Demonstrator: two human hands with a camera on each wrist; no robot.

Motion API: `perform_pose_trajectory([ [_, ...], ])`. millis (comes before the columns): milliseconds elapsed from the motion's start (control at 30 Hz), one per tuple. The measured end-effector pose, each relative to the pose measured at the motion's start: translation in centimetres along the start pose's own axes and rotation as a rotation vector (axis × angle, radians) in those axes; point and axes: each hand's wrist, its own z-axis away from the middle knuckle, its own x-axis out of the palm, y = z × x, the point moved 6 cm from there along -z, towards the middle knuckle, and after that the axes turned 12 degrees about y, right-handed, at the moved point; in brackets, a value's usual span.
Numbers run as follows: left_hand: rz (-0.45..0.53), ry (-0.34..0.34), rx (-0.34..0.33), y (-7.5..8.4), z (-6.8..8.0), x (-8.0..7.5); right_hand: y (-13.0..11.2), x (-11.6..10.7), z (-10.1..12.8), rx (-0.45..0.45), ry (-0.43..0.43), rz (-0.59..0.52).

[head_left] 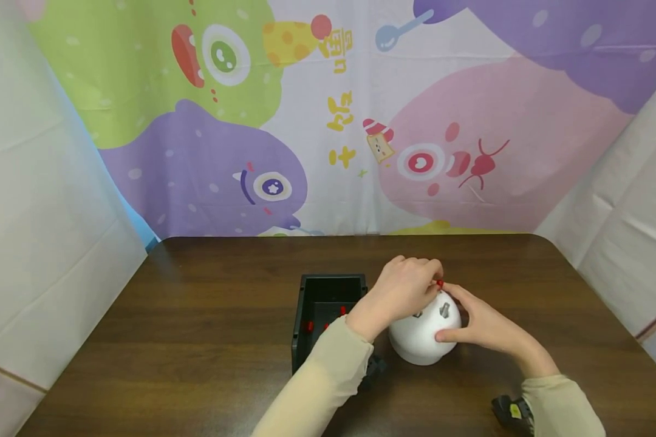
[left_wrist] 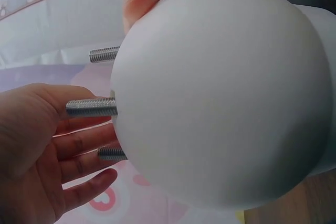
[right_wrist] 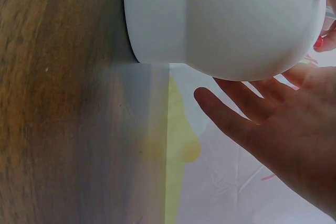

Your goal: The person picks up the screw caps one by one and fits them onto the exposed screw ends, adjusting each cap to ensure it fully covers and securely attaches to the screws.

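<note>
A white dome [head_left: 420, 340] with a cylindrical base stands on the table, and threaded metal bolts [left_wrist: 92, 107] stick out of its top. My left hand [head_left: 403, 290] is over the top and pinches a small red piece [head_left: 440, 283] at the far bolts. In the right wrist view the red piece shows at a fingertip by the right edge. My right hand [head_left: 483, 321] holds the dome from the right, thumb on its near side and index finger reaching up to the top. The left fingertips are partly hidden behind the bolts in the left wrist view.
Left of the dome stands a black box [head_left: 302, 303] with several small red pieces in it, partly covered by the left forearm. A dark object [head_left: 373, 368] lies between box and dome. Another black device with a yellow label [head_left: 515, 411] is by the right sleeve.
</note>
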Motion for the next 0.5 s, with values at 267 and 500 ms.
perform_pose_trajectory([
  [267,-0.009,0.035,-0.012,-0.5,0.4,-0.6,-0.1,0.0,0.0,-0.001,-0.001,-0.009],
  [500,-0.002,0.055,-0.045,-1.1,1.0,-1.0,0.0,0.0,0.0,-0.013,0.003,0.022],
])
